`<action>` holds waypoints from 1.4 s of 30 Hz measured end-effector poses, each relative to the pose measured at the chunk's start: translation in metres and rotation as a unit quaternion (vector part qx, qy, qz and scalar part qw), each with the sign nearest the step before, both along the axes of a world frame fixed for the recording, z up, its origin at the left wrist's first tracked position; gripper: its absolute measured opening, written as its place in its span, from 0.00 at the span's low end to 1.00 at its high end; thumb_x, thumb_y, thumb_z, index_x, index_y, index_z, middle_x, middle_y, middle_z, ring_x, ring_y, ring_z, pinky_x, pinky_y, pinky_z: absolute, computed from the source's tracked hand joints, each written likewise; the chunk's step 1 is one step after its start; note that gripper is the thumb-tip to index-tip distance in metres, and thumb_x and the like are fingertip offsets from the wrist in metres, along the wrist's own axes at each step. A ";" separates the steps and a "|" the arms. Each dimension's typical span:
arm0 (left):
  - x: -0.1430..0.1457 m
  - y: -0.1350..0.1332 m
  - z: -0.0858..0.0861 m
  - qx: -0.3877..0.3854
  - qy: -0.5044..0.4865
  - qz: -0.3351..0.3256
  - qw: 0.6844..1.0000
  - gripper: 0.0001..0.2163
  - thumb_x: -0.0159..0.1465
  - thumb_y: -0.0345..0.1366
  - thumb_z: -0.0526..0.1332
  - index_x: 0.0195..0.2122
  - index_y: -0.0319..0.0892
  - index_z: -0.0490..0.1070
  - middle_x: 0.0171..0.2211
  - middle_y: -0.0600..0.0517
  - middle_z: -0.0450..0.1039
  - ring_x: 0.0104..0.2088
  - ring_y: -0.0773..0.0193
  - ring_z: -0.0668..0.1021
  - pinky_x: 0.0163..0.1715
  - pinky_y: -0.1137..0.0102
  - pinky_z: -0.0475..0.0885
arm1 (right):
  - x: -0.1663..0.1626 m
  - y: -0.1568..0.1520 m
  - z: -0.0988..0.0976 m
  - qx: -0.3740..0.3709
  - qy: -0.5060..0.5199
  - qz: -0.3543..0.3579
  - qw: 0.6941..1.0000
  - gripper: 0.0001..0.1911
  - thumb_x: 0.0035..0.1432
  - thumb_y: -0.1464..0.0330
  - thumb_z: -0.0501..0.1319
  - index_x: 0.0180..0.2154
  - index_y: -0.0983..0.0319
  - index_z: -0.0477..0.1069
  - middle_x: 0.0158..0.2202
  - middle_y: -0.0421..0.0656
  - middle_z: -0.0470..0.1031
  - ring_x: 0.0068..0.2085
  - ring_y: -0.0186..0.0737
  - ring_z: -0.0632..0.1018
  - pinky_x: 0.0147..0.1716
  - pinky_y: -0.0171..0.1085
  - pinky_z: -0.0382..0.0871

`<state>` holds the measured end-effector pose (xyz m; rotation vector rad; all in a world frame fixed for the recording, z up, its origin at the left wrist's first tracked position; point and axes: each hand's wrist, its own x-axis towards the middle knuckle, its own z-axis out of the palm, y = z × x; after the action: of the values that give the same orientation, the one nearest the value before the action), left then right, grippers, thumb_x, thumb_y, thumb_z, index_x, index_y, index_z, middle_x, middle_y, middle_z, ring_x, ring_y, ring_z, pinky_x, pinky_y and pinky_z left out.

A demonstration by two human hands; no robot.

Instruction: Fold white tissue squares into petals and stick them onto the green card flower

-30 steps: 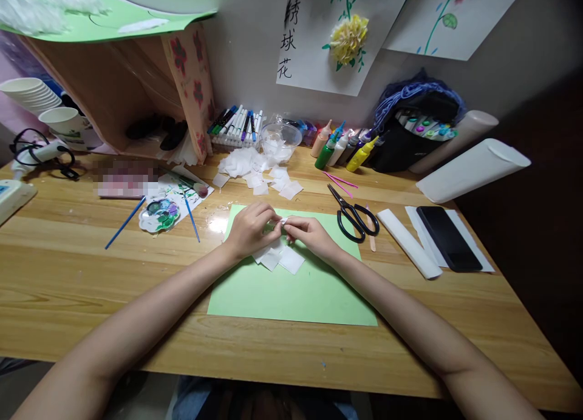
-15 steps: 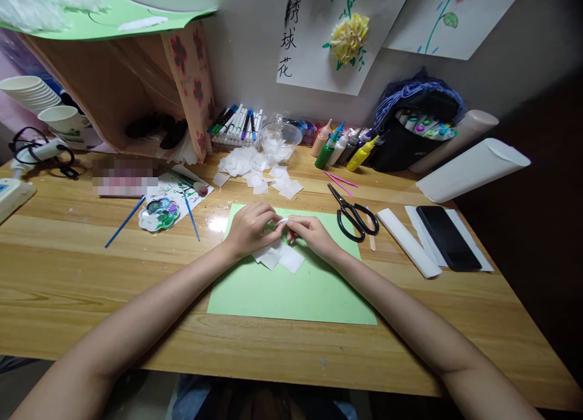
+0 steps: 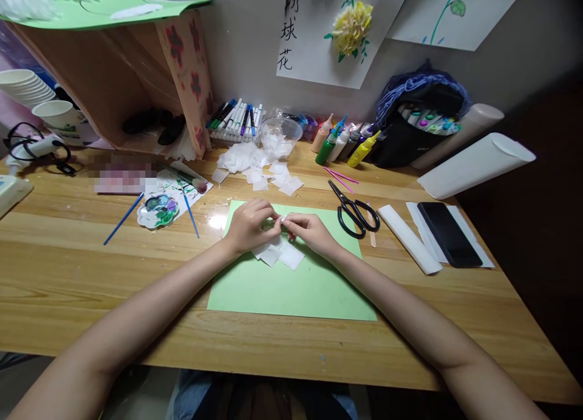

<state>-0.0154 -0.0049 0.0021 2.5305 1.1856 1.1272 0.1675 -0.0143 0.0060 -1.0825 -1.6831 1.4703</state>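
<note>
Above a green sheet of paper (image 3: 291, 292), my left hand (image 3: 251, 227) and my right hand (image 3: 311, 230) meet fingertip to fingertip. Both are closed in a pinch on one small piece of white tissue paper (image 3: 283, 218), mostly covered by the fingers. Just below them, several white paper squares (image 3: 291, 256) lie on the green sheet, partly under my left hand. A heap of similar white squares (image 3: 241, 159) is spread on the table beyond the sheet.
Black-handled scissors (image 3: 353, 210) lie right of the green sheet, beside a wooden stick (image 3: 372, 229), a folded white paper strip (image 3: 410, 239) and a phone (image 3: 449, 235). On the left are a paint palette (image 3: 158, 212) and brushes. Paint bottles (image 3: 327, 148) and markers (image 3: 239, 119) stand behind.
The white piece between my fingertips shows less now, with the fingers closer together around it. The view has shifted slightly; the other things lie as before.
</note>
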 end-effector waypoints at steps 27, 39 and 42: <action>-0.001 0.000 0.001 -0.008 -0.006 -0.020 1.000 0.04 0.59 0.34 0.60 0.29 0.41 0.72 0.28 0.51 0.73 0.30 0.65 0.73 0.31 0.70 0.67 | 0.000 0.000 -0.002 0.023 -0.004 -0.021 0.999 0.14 0.57 0.62 0.58 0.26 0.64 0.74 0.22 0.38 0.67 0.25 0.31 0.66 0.27 0.33 0.58; -0.002 0.000 0.001 0.026 -0.007 -0.031 0.999 0.05 0.61 0.36 0.61 0.36 0.42 0.73 0.33 0.50 0.75 0.34 0.64 0.75 0.34 0.70 0.69 | -0.002 0.001 -0.005 0.001 0.036 -0.119 0.992 0.15 0.49 0.57 0.65 0.28 0.64 0.74 0.20 0.39 0.69 0.19 0.29 0.66 0.19 0.32 0.60; -0.002 0.000 0.001 0.029 -0.009 -0.036 0.999 0.06 0.61 0.36 0.60 0.36 0.42 0.74 0.32 0.50 0.75 0.33 0.65 0.76 0.33 0.70 0.69 | -0.002 0.001 -0.005 0.003 0.036 -0.129 0.991 0.15 0.48 0.57 0.65 0.27 0.64 0.74 0.21 0.39 0.70 0.19 0.29 0.66 0.18 0.32 0.59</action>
<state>-0.0172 -0.0045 0.0027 2.5766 1.0647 1.1816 0.1657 -0.0136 0.0012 -1.1810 -1.4369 1.3211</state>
